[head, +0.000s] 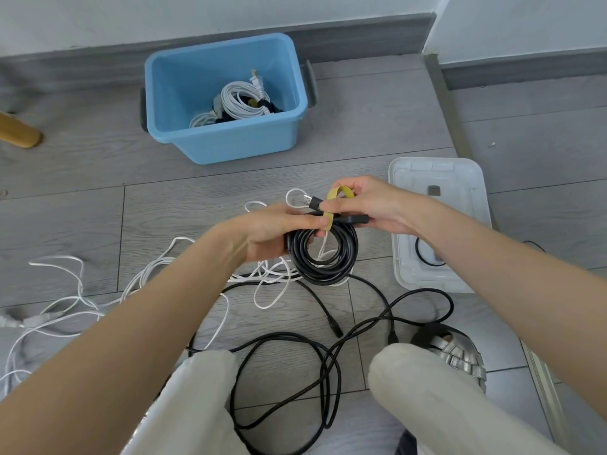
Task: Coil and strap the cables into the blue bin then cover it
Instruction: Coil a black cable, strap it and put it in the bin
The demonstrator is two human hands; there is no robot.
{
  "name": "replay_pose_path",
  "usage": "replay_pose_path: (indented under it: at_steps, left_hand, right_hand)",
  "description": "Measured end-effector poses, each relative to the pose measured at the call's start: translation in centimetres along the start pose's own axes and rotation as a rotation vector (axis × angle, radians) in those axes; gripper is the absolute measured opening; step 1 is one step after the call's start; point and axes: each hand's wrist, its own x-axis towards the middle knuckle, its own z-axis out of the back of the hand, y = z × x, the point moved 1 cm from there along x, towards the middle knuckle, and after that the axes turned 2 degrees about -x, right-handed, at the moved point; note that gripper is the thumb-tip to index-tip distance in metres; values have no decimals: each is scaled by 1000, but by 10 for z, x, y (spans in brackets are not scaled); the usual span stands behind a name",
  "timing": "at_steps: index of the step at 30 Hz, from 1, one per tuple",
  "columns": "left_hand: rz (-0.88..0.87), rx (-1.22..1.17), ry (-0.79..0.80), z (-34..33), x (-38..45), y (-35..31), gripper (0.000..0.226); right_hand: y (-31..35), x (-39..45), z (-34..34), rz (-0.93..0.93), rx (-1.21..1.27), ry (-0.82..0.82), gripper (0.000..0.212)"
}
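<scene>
A coiled black cable (323,257) hangs above the floor between both hands. My left hand (272,233) grips the coil's top from the left. My right hand (371,205) pinches a yellow strap (335,201) looped around the coil's top beside two black plugs. The blue bin (223,133) stands open at the back, with strapped white coils (239,100) and darker cables inside. Its clear white lid (440,178) lies upside down on the floor at the right.
Loose white cables (98,300) sprawl over the grey floor at the left. Loose black cables (295,366) lie between my knees (427,382). A wooden furniture leg (19,133) is at the far left. A grey skirting and white wall run behind the bin.
</scene>
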Motion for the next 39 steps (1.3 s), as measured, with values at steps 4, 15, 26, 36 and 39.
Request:
replay_pose_path:
  at_steps: [4,15,26,36,39]
  left_hand:
    - [19,-8,-33,0,3,2,7]
    - [27,-123,-14,4,-1,6,12]
    - [-172,14,-87,-6,0,-2,5]
    - [-229,74,-44,-5,-1,-6,16]
    - [-226,144,-99,-5,4,-5,29]
  right_hand:
    - [-5,1,-4,41,-21,-55,16]
    - [6,1,-6,223,-261,-159,10]
    - [13,1,3,-1,120,60,9]
    - [3,-1,3,-120,231,20,4]
    - [1,-1,6,-136,213,-18,4]
